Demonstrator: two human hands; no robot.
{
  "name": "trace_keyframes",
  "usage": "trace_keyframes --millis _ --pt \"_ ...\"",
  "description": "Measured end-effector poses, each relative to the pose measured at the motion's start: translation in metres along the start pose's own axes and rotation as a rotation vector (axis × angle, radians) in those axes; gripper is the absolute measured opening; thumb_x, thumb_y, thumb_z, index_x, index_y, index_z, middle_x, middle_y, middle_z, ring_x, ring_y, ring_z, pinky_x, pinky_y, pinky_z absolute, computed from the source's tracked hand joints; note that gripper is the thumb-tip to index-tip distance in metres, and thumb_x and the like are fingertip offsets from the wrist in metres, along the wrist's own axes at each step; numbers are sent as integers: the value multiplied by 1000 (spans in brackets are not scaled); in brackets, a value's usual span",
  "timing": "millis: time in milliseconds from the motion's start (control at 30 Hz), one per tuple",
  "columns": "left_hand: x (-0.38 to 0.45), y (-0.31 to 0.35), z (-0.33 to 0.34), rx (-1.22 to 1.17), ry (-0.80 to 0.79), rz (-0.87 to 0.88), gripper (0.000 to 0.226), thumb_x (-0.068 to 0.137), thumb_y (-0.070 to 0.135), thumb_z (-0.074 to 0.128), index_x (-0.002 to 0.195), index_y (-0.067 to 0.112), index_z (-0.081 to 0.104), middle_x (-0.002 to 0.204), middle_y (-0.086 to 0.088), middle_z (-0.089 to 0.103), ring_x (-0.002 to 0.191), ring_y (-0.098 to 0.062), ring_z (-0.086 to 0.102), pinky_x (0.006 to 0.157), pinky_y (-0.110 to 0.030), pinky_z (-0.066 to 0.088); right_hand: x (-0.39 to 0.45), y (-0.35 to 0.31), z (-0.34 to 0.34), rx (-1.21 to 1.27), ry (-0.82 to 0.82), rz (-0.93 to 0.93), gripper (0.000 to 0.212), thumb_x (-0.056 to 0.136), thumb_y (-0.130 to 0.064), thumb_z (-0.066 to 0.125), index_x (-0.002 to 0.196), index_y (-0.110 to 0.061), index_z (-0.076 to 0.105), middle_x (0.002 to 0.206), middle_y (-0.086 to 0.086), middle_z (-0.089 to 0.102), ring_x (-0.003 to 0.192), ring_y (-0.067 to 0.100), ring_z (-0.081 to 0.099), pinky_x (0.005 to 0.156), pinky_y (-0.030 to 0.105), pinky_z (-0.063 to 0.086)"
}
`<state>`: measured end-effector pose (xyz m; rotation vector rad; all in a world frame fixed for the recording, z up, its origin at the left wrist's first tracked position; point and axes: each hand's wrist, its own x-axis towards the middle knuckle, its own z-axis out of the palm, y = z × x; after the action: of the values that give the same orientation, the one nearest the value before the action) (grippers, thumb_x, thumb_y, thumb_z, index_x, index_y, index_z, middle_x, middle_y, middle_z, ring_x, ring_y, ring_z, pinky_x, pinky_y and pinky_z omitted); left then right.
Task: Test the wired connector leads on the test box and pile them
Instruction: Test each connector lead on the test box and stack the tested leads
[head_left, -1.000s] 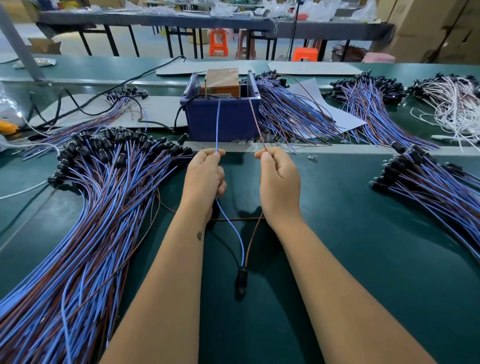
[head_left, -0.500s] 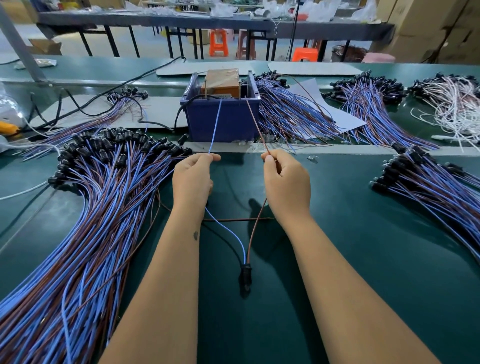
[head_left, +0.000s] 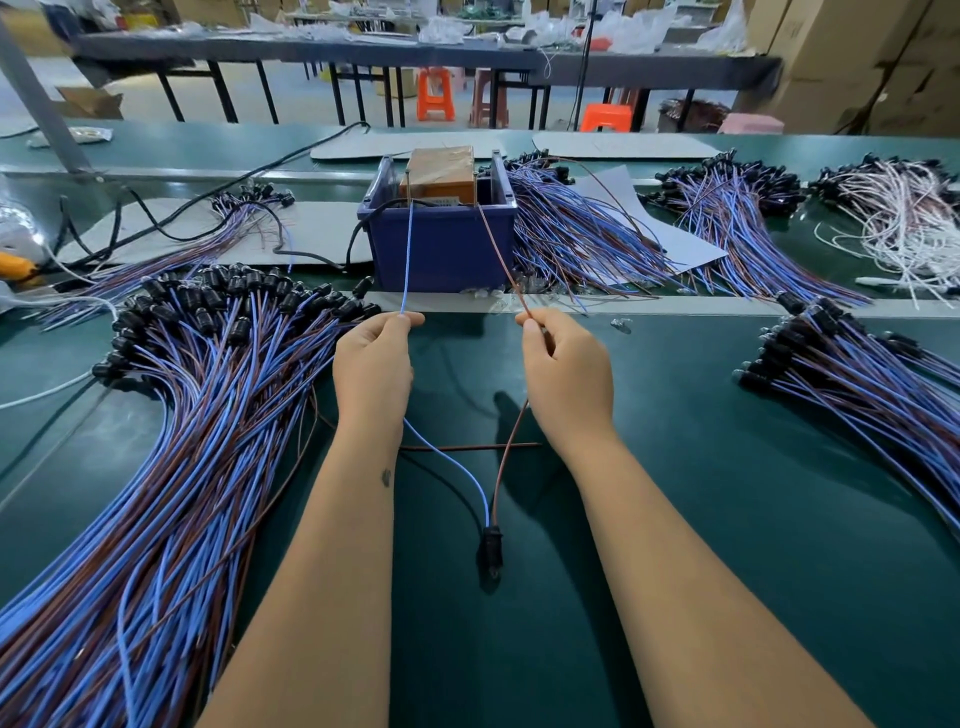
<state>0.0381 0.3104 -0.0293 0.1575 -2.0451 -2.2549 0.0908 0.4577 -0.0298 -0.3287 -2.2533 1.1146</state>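
L hand (head_left: 371, 364) pinches the blue wire (head_left: 406, 260), R hand (head_left: 566, 374) pinches the brown wire (head_left: 498, 254); both run far-ward up to the test box (head_left: 440, 174) in the blue bin (head_left: 441, 249). Black connector (head_left: 491, 548) hangs near, btwn forearms (above green table (head_left: 727, 519)). Big lead pile (head_left: 171, 415) left.

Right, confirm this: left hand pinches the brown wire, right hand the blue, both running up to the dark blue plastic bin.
Swapped. In the head view the left hand pinches the thin blue wire, the right hand the thin brown wire; both run up to the dark blue plastic bin.
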Motion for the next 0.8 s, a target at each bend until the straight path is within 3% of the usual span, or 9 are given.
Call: trace_keyframes --millis 533,800 --pt "5 0 1 52 10 -11 26 93 15 48 83 22 72 42 10 32 39 -9 29 40 -19 24 0 1 -1 -8 -15 -19 22 100 -22 46 103 -23 68 59 -11 49 59 5 47 53 21 35" --pt "5 -2 3 146 13 36 25 91 21 49 88 27 73 45 7 38 46 -13 33 48 -25 29 0 0 -2 -27 -31 -31 24 101 -23 45 108 -21 68 62 -14 49 61 3 47 50 16 30"
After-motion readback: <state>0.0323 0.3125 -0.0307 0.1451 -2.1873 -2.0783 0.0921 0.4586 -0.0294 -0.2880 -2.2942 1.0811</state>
